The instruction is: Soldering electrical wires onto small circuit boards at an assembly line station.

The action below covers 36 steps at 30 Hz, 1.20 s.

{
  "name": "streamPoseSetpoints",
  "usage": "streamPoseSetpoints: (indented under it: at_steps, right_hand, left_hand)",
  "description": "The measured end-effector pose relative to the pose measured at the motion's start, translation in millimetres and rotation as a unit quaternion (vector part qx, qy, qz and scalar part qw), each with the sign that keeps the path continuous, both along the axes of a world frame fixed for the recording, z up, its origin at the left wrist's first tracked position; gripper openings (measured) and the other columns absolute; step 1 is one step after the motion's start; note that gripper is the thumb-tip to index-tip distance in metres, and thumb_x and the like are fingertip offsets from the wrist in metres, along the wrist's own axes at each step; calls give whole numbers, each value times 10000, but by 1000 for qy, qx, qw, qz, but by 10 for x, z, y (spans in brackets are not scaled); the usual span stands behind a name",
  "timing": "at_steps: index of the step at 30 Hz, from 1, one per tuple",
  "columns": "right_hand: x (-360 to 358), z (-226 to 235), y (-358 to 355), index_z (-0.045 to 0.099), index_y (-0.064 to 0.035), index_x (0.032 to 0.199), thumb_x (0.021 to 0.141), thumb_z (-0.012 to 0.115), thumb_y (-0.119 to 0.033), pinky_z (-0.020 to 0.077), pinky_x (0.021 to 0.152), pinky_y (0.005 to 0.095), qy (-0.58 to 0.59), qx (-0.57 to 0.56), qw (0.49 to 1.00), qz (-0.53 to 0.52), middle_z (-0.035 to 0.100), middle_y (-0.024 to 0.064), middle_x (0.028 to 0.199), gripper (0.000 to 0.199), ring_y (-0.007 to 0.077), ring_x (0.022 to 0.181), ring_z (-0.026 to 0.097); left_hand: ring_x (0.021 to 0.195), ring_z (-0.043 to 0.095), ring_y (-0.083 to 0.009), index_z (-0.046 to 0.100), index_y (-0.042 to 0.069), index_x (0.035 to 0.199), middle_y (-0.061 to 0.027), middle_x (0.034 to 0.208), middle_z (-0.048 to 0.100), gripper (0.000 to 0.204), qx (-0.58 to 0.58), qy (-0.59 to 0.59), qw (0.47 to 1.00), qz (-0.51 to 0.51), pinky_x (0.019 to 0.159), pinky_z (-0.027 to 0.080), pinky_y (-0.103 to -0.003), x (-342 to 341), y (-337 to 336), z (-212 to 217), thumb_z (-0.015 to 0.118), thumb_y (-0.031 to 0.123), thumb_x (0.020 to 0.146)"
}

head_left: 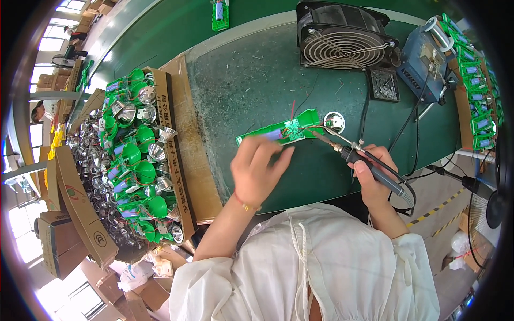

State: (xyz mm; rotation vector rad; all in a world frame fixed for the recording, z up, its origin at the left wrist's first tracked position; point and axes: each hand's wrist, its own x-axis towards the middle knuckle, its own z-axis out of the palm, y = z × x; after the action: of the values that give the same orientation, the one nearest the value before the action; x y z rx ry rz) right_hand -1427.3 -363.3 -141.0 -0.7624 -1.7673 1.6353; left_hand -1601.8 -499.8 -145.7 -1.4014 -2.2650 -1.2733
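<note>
A green plastic flashlight half-shell [308, 119] lies on the dark green mat, with a blue battery cell [274, 134] and a small green circuit board [293, 129] in it. Thin wires run from the board towards a round reflector [335, 122] at its right end. My right hand [373, 170] is closed around a soldering iron [370, 167], whose tip points left, close to the wires; a thin metal tube runs along the iron. My left hand [259, 167] hovers at the near left side of the shell, fingers bent and thumb apart, with nothing visible in it.
A black fan [345, 43] with a wire guard stands at the back. Right of it are a small dark tray [384, 85] and a blue soldering station [423, 67] with cables. Cartons of green shells and reflectors [144, 155] flank both sides; another shell [220, 16] lies far back.
</note>
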Motion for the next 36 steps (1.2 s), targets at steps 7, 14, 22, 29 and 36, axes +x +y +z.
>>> streamPoseSetpoints:
  at_steps: [7,14,22,29,36]
  right_hand:
    - [-40,-52,47,506,29,839,771,615,-135,424,508,216,-9,-4,1000,24,551,116,758,209,114,595,531]
    - [-67,-106,54,528,18,820,771,644,-117,425,548,206,-4,-7,1000,26,585,67,740,185,74,613,522]
    - [-87,-173,87,559,-2,810,745,669,-144,409,537,203,-37,15,999,36,585,38,729,191,58,601,499]
    - [-134,-164,93,566,-3,805,730,667,-124,404,521,200,-49,17,998,27,586,22,692,175,52,579,492]
    - [-179,-159,81,566,-1,803,733,662,-119,409,522,199,-61,9,998,29,583,22,675,168,50,580,497]
  left_hand:
    - [697,618,-151,618,-3,990,-112,982,635,265,18,-209,975,76,623,495,-253,-157,-168,-43,630,-53,730]
    - [660,588,-182,649,26,843,-78,817,602,157,-42,-1,998,-45,551,465,-266,-127,53,-156,679,-1,691]
    - [666,559,-208,627,50,798,-52,767,532,146,-122,6,991,-49,545,464,-302,-120,128,-182,688,21,669]
    - [663,558,-206,626,53,794,-49,760,527,126,-133,11,990,-47,546,467,-303,-128,147,-176,677,28,682]
    - [661,562,-194,622,71,782,-34,750,519,117,-154,34,987,-31,538,476,-303,-120,140,-211,674,42,681]
